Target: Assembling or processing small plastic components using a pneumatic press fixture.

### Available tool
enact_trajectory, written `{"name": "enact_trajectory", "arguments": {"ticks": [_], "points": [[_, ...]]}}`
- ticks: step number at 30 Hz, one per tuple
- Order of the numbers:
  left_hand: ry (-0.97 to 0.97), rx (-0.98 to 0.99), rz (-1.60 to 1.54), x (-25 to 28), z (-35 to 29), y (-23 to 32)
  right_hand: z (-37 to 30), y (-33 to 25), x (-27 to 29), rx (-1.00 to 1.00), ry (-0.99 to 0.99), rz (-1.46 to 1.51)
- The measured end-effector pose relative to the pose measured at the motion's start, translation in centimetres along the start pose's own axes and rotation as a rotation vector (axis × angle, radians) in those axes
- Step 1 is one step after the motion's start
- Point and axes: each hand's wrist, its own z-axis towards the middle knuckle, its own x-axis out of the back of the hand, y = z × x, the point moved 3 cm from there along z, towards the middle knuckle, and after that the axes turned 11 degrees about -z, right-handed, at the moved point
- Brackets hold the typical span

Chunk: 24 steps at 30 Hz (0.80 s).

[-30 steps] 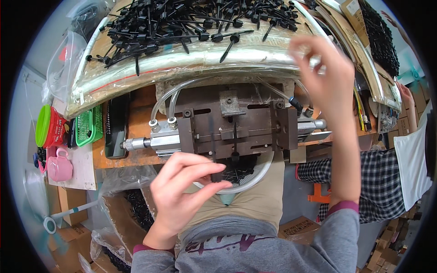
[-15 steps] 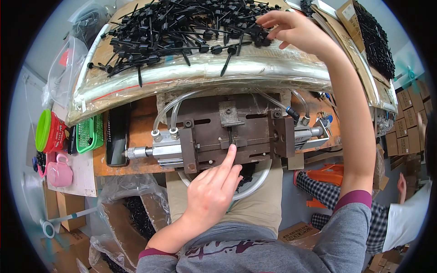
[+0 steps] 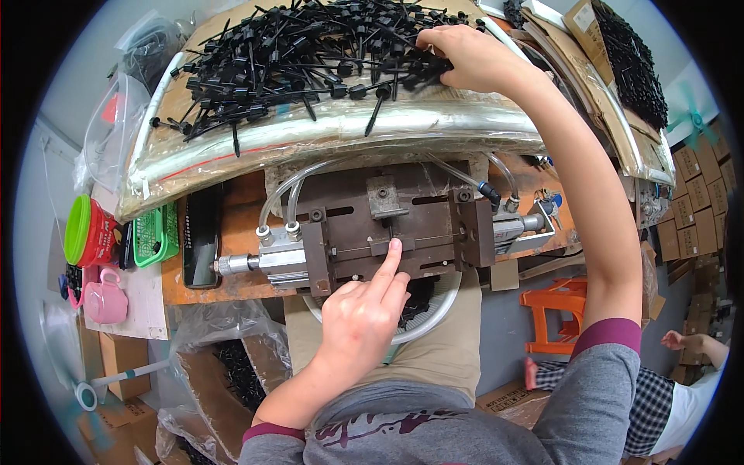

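Observation:
At the pile's right side, my right hand [image 3: 473, 60] is curled with thumb and fingers around a black plastic pin [image 3: 422, 75], which is blurred. The heap of black plastic pins [image 3: 271, 62], thin stems with thick ribbed heads, covers the raised cardboard surface. My left hand [image 3: 364, 314] has its index finger stretched out and the other fingers bent. That fingertip rests on a small block at the middle of a brown metal fixture [image 3: 353, 182], against the lower end of a dark stem [image 3: 390, 229]. The stem hangs below a metal clamp block [image 3: 383, 198].
Silver air cylinders [image 3: 283, 260] with clear hoses flank the fixture. A white-rimmed basket [image 3: 442, 310] holding black pieces sits below it. Leftward are a green basket [image 3: 155, 236], a pink cup [image 3: 105, 298] and a red tub [image 3: 97, 236]. An orange stool [image 3: 554, 310] and another person [image 3: 674, 395] are at right.
My right hand has moved left and down into the pile, its fingers closing around a pin. My left fingertip stays on the fixture. The other person at right has shifted downward in view.

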Motion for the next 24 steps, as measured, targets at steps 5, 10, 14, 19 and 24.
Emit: {"name": "enact_trajectory", "arguments": {"ticks": [5,10,14,19,24], "points": [[0.000,-0.010,-0.004,0.2,-0.1,-0.1,-0.6,-2.6,3.0,0.011,-0.116,-0.074],[-0.012,-0.033,-0.012,0.3,-0.1,-0.2,-1.8,-3.1,2.3,0.087,-0.025,-0.266],[-0.016,-0.041,-0.047,0.7,-0.2,-0.2,-2.9,-2.0,1.6,0.054,0.015,-0.170],[-0.050,-0.029,-0.213,2.4,-0.8,0.9,-3.5,0.0,2.3,0.098,0.515,0.074],[0.025,0.075,-0.493,4.0,0.3,1.1,-4.8,2.0,3.2,-0.249,0.203,0.949]]}}
